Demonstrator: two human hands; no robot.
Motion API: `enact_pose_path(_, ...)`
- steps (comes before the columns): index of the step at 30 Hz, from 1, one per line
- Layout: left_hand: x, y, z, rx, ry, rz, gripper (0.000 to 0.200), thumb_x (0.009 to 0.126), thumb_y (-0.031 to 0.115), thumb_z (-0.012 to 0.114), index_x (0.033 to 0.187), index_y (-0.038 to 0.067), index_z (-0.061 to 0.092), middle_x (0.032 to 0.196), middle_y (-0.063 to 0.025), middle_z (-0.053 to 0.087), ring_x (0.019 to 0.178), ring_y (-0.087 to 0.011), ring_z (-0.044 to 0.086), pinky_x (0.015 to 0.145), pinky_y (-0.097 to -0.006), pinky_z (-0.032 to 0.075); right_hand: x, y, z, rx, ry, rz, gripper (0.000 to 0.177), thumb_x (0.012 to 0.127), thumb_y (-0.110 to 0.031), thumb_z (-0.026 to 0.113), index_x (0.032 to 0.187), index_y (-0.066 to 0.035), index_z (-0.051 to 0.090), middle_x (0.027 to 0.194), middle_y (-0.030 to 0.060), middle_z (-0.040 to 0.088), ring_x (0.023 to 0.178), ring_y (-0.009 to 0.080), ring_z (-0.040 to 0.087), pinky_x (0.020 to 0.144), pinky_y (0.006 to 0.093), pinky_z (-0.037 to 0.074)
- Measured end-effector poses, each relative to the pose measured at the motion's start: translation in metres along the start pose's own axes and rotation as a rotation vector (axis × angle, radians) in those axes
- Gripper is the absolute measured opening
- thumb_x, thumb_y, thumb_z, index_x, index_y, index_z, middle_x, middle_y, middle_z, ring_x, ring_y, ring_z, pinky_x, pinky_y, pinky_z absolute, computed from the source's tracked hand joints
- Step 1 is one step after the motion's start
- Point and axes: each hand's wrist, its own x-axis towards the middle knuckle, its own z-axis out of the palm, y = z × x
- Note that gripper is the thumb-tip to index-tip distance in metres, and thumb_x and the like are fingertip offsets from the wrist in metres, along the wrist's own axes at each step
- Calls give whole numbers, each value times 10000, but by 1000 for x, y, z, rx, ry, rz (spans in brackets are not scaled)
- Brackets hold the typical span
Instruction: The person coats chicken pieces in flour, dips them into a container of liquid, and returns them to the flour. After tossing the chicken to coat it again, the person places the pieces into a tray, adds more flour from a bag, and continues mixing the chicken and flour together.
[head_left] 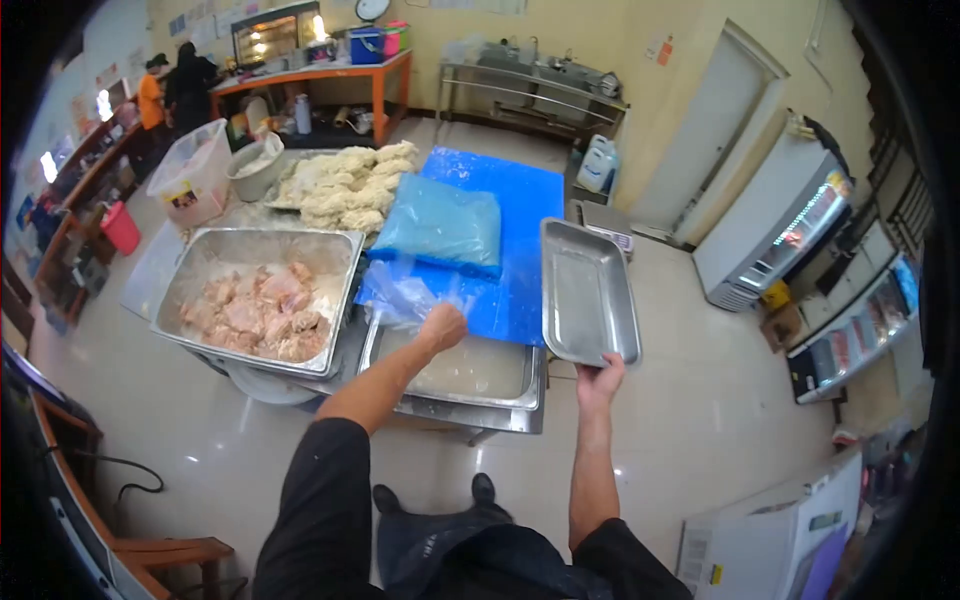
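My left hand (443,327) is closed on a crumpled clear plastic bag (402,297), over the back edge of a steel pan of cloudy liquid (465,372). My right hand (600,378) grips the near rim of a bare metal tray (590,290), held out beside the table. A blue cutting board (535,200) lies beyond my left hand, with a filled blue plastic bag (440,222) resting on it. To the left, a deep steel pan (200,245) holds raw chicken pieces (262,310) with some flour.
Flour-coated pieces (345,190) are heaped at the back of the table, near a grey bucket (257,168) and a clear plastic tub (190,175). A scale (610,225) stands behind the tray. Two people (178,90) stand far left; a glass-door fridge (775,220) is right.
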Motion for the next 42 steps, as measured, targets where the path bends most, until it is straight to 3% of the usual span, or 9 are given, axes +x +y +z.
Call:
enact_pose_path(11,-67,42,-79,-122,-251,227,141,778,175,594,786,196,733,768,20,684,729,-175,663,497,-340,495,9,45,14,-328,357,-209,414,704,-167,505,1085,-8,527,1045,161,552,950,344,561,758,539,481)
enact_pose_path(14,-95,74,-104,-229,-328,164,138,749,147,617,818,171,735,787,14,685,725,-194,667,481,-365,499,-2,51,-8,-957,543,-484,507,709,-153,487,1180,33,510,1162,191,551,1014,397,559,902,495,429)
enact_pose_path(18,-113,103,-109,-174,-358,197,126,737,143,626,807,156,731,790,4,685,691,-197,666,453,-370,485,-39,28,41,-1552,770,-180,569,710,-216,507,1217,41,501,1205,241,553,1152,351,510,959,360,391)
enact_pose_path(19,-117,102,-117,-209,-330,165,144,772,141,589,791,150,732,740,-13,685,694,-195,670,459,-355,487,-27,20,29,-1274,465,-38,583,710,-238,511,1229,26,494,1228,241,533,1173,358,489,976,377,373)
enact_pose_path(26,-113,98,-99,-305,-266,88,157,789,173,569,769,161,724,769,-17,691,719,-188,672,511,-338,486,35,62,18,-1009,234,-328,600,686,-195,547,1243,17,481,1205,208,565,1160,329,511,958,370,387)
enact_pose_path(31,-107,89,-102,-313,-253,33,150,785,183,582,808,157,728,799,-17,696,724,-184,674,496,-344,494,37,58,49,-1484,474,52,1034,625,-286,759,1374,91,155,1463,276,139,1296,401,310,1038,396,333)
enact_pose_path(34,-120,80,-119,-338,-224,7,143,791,194,581,773,148,714,796,-52,690,745,-215,673,597,-340,502,9,53,58,-1269,534,-338,1054,609,-337,775,1368,94,184,1416,295,249,1280,382,351,1035,407,335)
enact_pose_path(38,-168,65,-151,-573,-227,-155,257,788,317,613,720,78,681,754,-112,669,739,-294,661,628,-391,514,31,57,46,-1375,503,-254,758,661,-352,719,1253,17,423,1172,258,548,1116,408,510,973,441,387)
enact_pose_path(42,-274,43,-150,-784,-210,-389,459,780,477,626,694,26,627,690,-177,624,705,-357,625,626,-449,488,45,46,69,-1390,602,-352,543,721,-252,598,1189,0,486,1153,253,562,1098,394,529,949,468,399)
